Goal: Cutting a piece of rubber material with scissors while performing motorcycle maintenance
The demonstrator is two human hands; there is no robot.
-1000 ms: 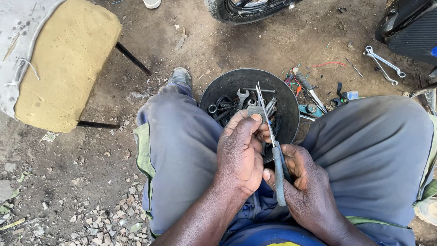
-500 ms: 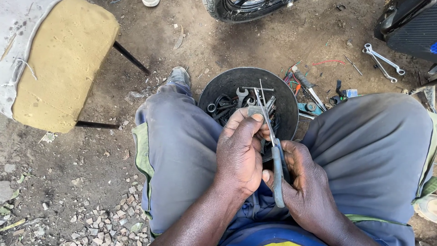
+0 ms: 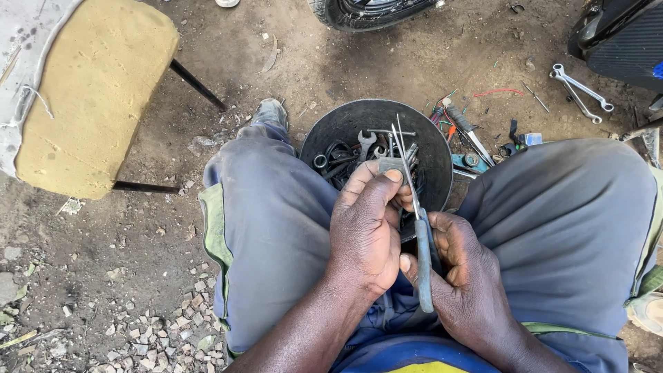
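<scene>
We see the right hand [image 3: 464, 276] closed around blue-handled pliers [image 3: 423, 255], noses pointing up. The left hand [image 3: 367, 231] pinches a small grey metal piece [image 3: 391, 166] against them, above a black bowl [image 3: 345, 124] of spanners [image 3: 364, 144] between the knees. More wrenches [image 3: 579, 90] lie on the dirt floor [image 3: 138, 262]; a yellow foam seat [image 3: 90, 90] stands left.

My left hand [image 3: 366, 235] curls at ten o'clock, fingertips pinched together; my right hand [image 3: 464, 276] sits at four o'clock, fingers wrapped tight; both forearms converge between my knees.
</scene>
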